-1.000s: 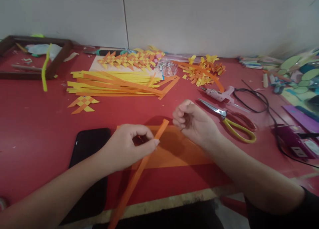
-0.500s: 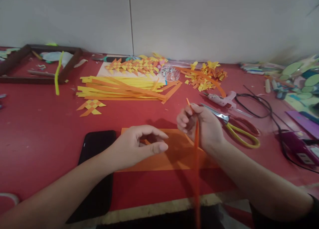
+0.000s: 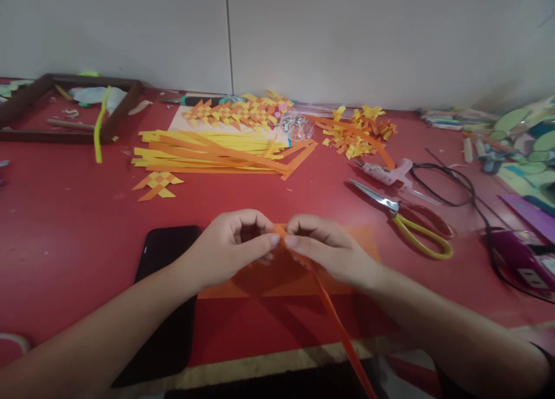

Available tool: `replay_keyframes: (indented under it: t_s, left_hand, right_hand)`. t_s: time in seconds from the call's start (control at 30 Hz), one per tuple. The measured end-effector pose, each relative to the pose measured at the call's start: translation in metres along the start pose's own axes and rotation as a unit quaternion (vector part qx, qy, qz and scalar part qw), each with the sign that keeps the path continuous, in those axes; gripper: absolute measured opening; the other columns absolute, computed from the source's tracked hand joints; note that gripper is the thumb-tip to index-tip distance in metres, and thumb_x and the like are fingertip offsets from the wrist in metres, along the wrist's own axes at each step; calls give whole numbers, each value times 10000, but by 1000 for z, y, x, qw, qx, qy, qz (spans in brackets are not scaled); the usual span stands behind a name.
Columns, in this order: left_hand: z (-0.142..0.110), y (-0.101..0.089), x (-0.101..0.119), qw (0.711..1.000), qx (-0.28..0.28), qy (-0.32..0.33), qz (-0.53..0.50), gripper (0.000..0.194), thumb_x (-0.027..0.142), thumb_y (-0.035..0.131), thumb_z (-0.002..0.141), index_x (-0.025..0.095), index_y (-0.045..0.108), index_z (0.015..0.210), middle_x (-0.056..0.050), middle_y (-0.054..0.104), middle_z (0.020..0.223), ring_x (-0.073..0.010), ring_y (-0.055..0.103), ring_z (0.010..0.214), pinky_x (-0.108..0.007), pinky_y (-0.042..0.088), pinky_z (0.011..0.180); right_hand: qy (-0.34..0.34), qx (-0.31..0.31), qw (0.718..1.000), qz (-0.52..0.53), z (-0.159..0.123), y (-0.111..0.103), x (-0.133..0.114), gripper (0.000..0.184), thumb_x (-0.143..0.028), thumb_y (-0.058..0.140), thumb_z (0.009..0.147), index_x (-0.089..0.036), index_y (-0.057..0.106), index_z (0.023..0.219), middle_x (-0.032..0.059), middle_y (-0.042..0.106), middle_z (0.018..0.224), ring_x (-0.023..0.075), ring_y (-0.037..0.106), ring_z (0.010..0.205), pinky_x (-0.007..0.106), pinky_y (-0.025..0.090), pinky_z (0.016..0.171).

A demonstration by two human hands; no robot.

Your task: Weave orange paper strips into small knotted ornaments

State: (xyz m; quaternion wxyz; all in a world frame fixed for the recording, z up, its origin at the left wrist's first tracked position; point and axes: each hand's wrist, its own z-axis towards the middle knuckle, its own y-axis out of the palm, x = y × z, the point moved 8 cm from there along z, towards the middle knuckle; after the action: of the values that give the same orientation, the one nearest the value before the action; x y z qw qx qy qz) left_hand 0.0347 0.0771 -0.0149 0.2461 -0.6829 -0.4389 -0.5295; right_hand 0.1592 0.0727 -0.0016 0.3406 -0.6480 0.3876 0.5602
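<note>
Measured from the orange sheet [image 3: 269, 280] lying near the front edge of the red bench [image 3: 87, 214], a brown frame [image 3: 65, 136] sits farthest left and well beyond it, a bright yellow strip [image 3: 104, 113] draped over its right side. Closer in, beyond and left of the sheet, lies a small checkered woven piece [image 3: 159, 184] in orange and yellow. A flat black slab [image 3: 167, 246] is just left of the sheet, partly covered by the left forearm. A bundle of yellow and orange strips [image 3: 208, 150] lies beyond the sheet, with a row of woven pieces [image 3: 234, 114] behind it.

Over the sheet, the left hand [image 3: 236, 248] pinches the upper end of an orange strip [image 3: 340, 327] between thumb and forefinger. The right hand [image 3: 329, 251] pinches the same strip just beside it, fingertips nearly meeting; the strip's length slants down past the sheet's near edge.

Beyond the sheet stand a clear dish [image 3: 296, 127], its contents blurred, and then a pile of scraps [image 3: 358, 130]. Right of the sheet come a pink glue gun [image 3: 388, 172], scissors [image 3: 394, 207] with red and yellow handles, and a purple box [image 3: 518, 251].
</note>
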Motion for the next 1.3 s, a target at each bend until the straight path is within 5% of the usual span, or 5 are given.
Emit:
replay_keyframes:
  t_s: [0.17, 0.7, 0.97, 1.3]
  left_hand:
    - [0, 1, 2, 999, 3, 14, 48, 128, 239, 727, 780, 151, 634, 784, 14, 666, 662, -104, 612, 627, -207, 501, 610]
    - [-3, 10, 13, 987, -20, 97, 127, 101, 176, 612, 826, 164, 606, 726, 34, 596, 678, -90, 532, 636, -192, 401, 584]
    - [-5, 2, 17, 983, 24, 115, 140, 140, 261, 642, 857, 168, 629, 753, 22, 609, 697, -100, 531, 650, -204, 401, 580]
    - [-4, -10, 13, 991, 84, 103, 21, 137, 294, 554, 938, 200, 533, 840, 40, 617, 760, -104, 635, 720, -251, 552, 739]
  right_hand:
    - [-49, 73, 996, 27, 1, -8, -4, 100, -290, 688, 836, -205, 635, 832, -5, 611, 781, 107, 525, 683, 233, 426, 625]
    - [-6, 26, 999, 25, 4, 3, 0, 43, -158, 615, 716, -171, 575, 705, -32, 536, 628, 85, 447, 555, 225, 353, 537]
    - [-26, 41, 998, 32, 4, 0, -2, 49, -136, 590, 730, -167, 565, 704, -53, 487, 600, 68, 387, 526, 216, 291, 500]
    - [3, 46, 999, 17, 6, -3, 5, 53, -112, 564, 701, -163, 556, 686, -58, 478, 599, 62, 380, 527, 211, 276, 492]
